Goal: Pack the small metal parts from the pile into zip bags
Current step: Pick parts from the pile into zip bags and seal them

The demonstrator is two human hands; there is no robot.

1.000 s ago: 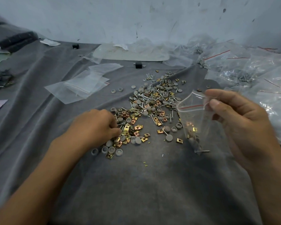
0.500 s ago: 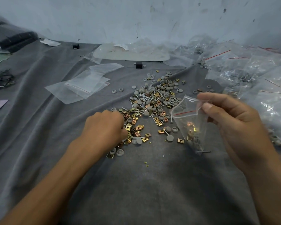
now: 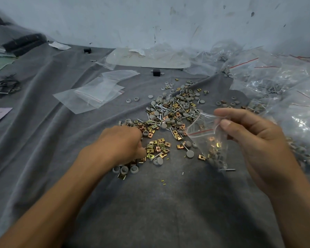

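2 hands: both work at the pile [image 3: 174,111] of small metal parts, spread on a grey cloth [image 3: 168,203].
Pile contents: gold square clips, screws and grey round caps, mixed together; plenty is left to pack.
Left hand [image 3: 122,142]: at the pile's near-left edge, knuckles up, fingers curled down among the gold clips. The fingertips are hidden, so I cannot tell whether it pinches a part or only rakes.
Right hand [image 3: 254,140]: just right of the pile's near edge, thumb and fingers pinching the zip bag [image 3: 208,140] by 1 lip at its red seal line.
Zip bag: hangs beside the pile with its mouth up and gaping toward it, probably so the left hand's trip is short. Clips and caps sit in its bottom, and 1 screw pokes out at the lower corner.
Empty bags [image 3: 95,93]: lying flat left of the pile, likely kept within reach for refills.
Filled bags [image 3: 284,86]: heaped right of the pile, apart from the loose parts.
Next, by my judgement: lift a pinch of clips across into the open mouth.
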